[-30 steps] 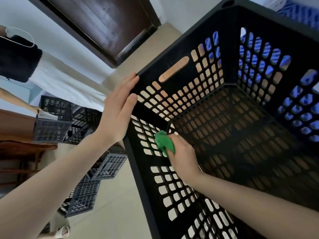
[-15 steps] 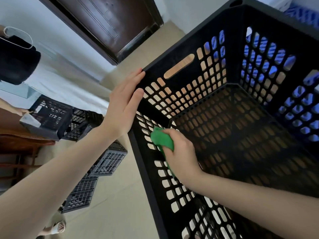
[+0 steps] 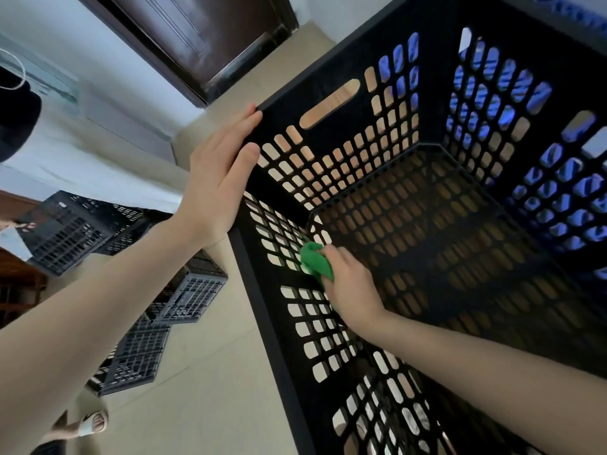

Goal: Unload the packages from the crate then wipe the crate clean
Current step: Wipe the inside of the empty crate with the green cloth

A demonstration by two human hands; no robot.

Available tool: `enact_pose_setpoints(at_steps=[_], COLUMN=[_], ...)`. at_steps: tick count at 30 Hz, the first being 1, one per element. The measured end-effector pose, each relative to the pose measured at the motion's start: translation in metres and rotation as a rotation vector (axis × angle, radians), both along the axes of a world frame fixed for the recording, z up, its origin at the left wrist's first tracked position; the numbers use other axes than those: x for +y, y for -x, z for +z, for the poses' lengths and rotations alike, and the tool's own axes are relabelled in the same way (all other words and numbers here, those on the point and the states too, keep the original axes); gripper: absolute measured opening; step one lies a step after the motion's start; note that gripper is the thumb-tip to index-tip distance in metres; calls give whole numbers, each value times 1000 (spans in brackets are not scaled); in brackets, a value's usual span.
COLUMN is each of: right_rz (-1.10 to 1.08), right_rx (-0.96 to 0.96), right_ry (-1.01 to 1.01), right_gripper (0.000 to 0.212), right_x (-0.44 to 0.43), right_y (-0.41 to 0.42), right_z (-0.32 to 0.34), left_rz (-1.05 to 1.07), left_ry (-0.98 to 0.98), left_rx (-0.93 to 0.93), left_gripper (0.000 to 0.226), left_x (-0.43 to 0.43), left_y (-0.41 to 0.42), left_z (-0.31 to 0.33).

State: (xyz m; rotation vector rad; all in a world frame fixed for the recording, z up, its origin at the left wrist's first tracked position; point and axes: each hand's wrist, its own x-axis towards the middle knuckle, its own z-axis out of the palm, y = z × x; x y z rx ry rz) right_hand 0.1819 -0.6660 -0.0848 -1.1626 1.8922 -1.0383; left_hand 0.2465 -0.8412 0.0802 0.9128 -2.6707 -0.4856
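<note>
A large black perforated crate (image 3: 259, 310) fills the right of the head view, and I look down into it; nothing lies inside. My left hand (image 3: 216, 178) rests flat with straight fingers against the outside of the crate's near-left corner, fingertips at the rim. My right hand (image 3: 348, 284) is inside the crate, its fingers curled round a bunched green cloth (image 3: 315, 262) pressed against the left inner wall near the bottom corner. No packages are in view.
Several dark grey and black crates (image 3: 184, 297) stand stacked on the beige floor to the left. A person's sandalled foot (image 3: 88, 425) is at lower left. A dark wooden door (image 3: 203, 34) is at the top. Something blue (image 3: 492, 93) shows through the crate's far wall.
My right hand has moved the green cloth a little along the left inner wall near the corner. The left hand has stayed against the crate's corner. The view has shifted slightly.
</note>
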Motion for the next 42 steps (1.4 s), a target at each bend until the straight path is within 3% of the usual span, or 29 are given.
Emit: enact_pose_setpoints(at_steps=[4,8,15,18,20,23,29,33,36,42], right_rz=[-22,-76,-89,-53,-3,15,-18,-97,-125,-9], right_rx=[92,-32,-301,-301,-248,-173,-56,-72,-184,-285], right_ry=[-197,-181,194,466,526,383,-256,-318,-222,217], right_gripper=[31,24,31,32,36,36,19,19,19,29], right_x=[-1,-5,17,30,35,36,37,29,26,37], right_y=[0,2,-5,-7,-9,-8,1,-4,-4,-1], right_z=[-29,-17,70,108,111,83,-10,-17,4,89], left_rz=[-5,3,-3,-15,-21,-15,17,24,26,22], left_ry=[-4,4,40,59,63,60,21,17,3,31], left_rx=[12,10,15,9,3,-3,4,20,20,7], left_gripper=[46,46,45,45,45,46,45,43,43,45], left_x=[1,0,-3,-3,-3,-2,0,2,3,0], left_y=[-1,-1,0,-1,-1,-1,2,0,1,-1], left_z=[0,-1,-2,-3,-3,-2,-1,-1,-2,-3])
